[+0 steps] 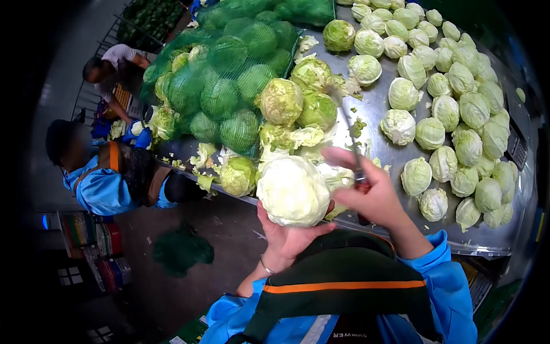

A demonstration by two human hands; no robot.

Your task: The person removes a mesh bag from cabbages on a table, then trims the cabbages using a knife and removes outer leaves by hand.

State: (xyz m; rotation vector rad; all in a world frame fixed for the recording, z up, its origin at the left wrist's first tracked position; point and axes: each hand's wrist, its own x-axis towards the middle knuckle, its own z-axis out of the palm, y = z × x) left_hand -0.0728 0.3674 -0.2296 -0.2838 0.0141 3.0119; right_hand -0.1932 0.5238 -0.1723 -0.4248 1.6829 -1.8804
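Shown partway, with pale cabbage cupped in left grip near worktop edge, knife seemingly held in blurred right grip, many trimmed heads rightward, leafier heads beside and inside green mesh.

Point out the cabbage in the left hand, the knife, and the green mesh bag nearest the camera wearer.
Held cabbage [294, 191]: head view, middle of its pale upper side.
Knife [353, 149]: head view, on its motion-blurred blade.
Green mesh bag [220, 97]: head view, netting on its side.
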